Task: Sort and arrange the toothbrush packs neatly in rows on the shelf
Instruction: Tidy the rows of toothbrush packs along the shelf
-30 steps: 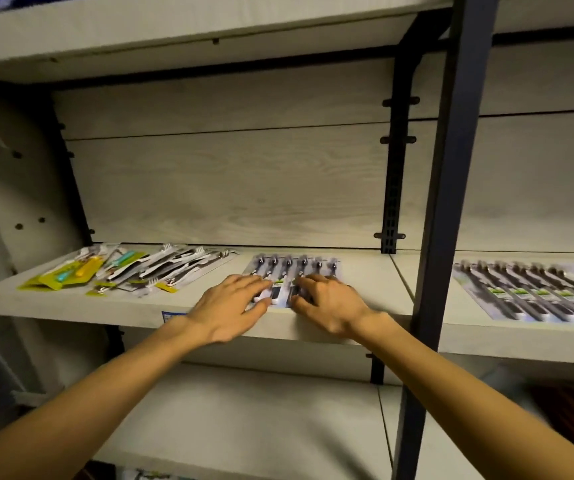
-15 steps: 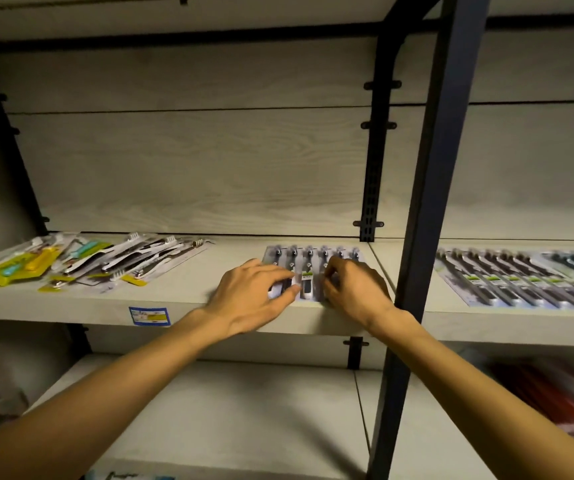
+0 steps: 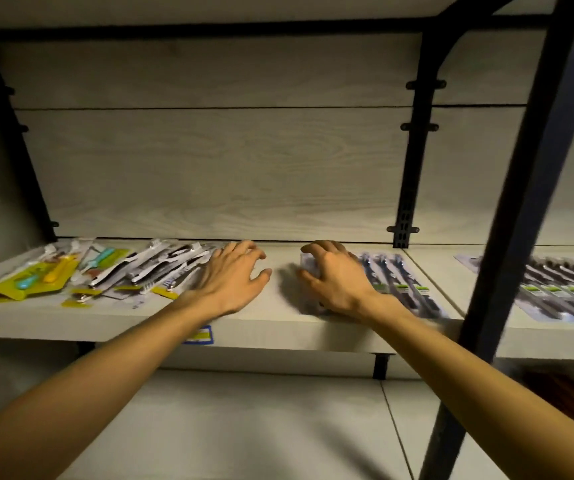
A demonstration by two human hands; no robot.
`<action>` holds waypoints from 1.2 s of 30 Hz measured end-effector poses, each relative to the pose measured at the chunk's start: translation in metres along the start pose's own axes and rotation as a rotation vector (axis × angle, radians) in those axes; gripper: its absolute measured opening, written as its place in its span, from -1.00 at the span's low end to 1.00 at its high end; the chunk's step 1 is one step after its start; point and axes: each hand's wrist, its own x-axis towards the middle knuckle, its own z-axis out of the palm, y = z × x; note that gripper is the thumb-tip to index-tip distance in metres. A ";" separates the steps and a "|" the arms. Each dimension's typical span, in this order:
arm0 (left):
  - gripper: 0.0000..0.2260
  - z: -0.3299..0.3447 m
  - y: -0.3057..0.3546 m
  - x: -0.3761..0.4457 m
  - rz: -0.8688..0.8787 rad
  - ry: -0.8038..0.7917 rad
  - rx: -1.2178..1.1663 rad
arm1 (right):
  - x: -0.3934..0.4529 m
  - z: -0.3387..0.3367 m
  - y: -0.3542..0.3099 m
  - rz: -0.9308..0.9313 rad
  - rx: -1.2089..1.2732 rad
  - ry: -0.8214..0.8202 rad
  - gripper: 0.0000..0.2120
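Nearest the camera, two bare forearms were extended up toward the shelf, whose front edge carried a blue-and-yellow price tag just under the left wrist. The left hand was held low over bare board at about 9 o'clock of the right hand, fingers spread and loosely bent, nothing grasped; it was judged to be heading for the untidy packs beside it. The right hand was laid on the near left end of the dark toothbrush packs, fingers curled over the outermost pack, apparently to square the row; whether that pack was truly gripped or only pressed could not be told through the blur. These packs were seen as flat clear blisters with dark brushes and green labels, lying side by side, handles toward the front. At 9 o'clock of the left hand, a jumbled heap of white brush packs overlapped at angles, with yellow-green packs farther left. Beyond the dark upright post, at 3 o'clock, a further neat row of dark packs lay on the neighbouring shelf
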 end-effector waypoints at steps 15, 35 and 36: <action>-0.66 -0.030 -0.181 0.014 -0.149 -0.230 0.043 | 0.154 0.095 -0.116 0.115 0.068 -0.204 -0.54; -0.51 0.021 -0.216 0.077 -0.062 -0.215 -0.269 | 0.169 0.093 -0.100 0.039 0.044 -0.283 -0.48; -0.56 0.023 -0.219 0.077 -0.073 -0.197 -0.283 | 0.169 0.092 -0.102 0.024 0.030 -0.269 -0.47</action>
